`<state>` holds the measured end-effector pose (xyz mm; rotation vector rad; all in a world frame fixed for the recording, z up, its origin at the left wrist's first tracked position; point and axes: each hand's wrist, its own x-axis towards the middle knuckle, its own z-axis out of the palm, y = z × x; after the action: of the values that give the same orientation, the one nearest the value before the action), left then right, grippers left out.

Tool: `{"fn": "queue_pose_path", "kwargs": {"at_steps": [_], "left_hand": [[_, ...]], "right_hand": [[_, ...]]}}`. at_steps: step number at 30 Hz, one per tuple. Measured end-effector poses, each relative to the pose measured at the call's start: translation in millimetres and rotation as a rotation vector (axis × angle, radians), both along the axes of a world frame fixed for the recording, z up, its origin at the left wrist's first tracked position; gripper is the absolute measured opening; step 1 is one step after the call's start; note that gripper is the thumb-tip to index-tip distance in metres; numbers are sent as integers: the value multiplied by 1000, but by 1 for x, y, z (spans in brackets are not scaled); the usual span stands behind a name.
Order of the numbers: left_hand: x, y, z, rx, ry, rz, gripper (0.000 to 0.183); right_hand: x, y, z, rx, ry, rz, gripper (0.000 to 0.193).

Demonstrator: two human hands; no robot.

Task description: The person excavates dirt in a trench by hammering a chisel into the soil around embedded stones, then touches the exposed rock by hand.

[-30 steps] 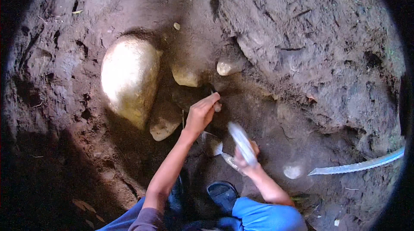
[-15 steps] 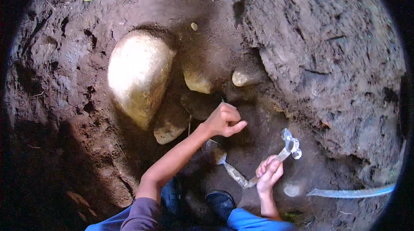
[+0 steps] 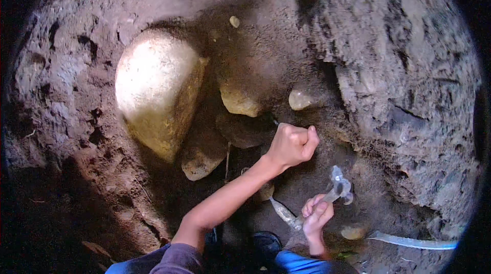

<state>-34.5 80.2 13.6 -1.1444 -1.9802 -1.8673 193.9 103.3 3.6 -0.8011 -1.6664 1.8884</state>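
My left hand [image 3: 292, 145] is closed in a fist, reaching out over the dark hollow between the stones. A small thin tip shows just past the knuckles on its far side; what it belongs to is hidden in the grip. In my right hand [image 3: 316, 217], nearer my body, is a hammer [image 3: 337, 190], gripped by its handle with the metal head pointing up and away. A trowel [image 3: 283, 213] lies on the soil between my forearm and right hand, its blade partly covered by my left arm. Beyond my left hand, a rounded stone [image 3: 240, 103] juts from the earth.
A large pale boulder [image 3: 158, 87] stands at the left, with a smaller stone [image 3: 202, 163] below it. Another small stone [image 3: 299, 100] protrudes near the rough earth wall [image 3: 399, 95] on the right. A whitish strip [image 3: 414, 242] and a stone [image 3: 354, 231] lie at lower right.
The view has shifted slightly. My left fist has moved right and a little nearer, its thumb now pointing more upward. The hammer head has dropped a little nearer to me.
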Motion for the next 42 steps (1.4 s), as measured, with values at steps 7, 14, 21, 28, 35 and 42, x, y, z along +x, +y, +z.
{"fn": "queue_pose_path", "kwargs": {"at_steps": [7, 14, 21, 28, 35, 42], "left_hand": [[25, -65, -41, -3, 134, -301, 34], [1, -98, -51, -76, 251, -447, 30], [-46, -113, -19, 101, -88, -496, 38], [-30, -140, 9, -64, 260, -268, 31], [42, -84, 9, -66, 296, -434, 31], [32, -57, -3, -141, 345, -359, 33]], "right_hand": [[4, 1, 1, -31, -45, -24, 47], [7, -2, 10, -19, -24, -24, 45], [29, 2, 13, -81, -18, 22, 41], [8, 2, 6, -186, -26, -22, 38], [26, 1, 9, -117, -38, 44, 36], [30, 8, 16, -147, -65, 16, 36]]}}
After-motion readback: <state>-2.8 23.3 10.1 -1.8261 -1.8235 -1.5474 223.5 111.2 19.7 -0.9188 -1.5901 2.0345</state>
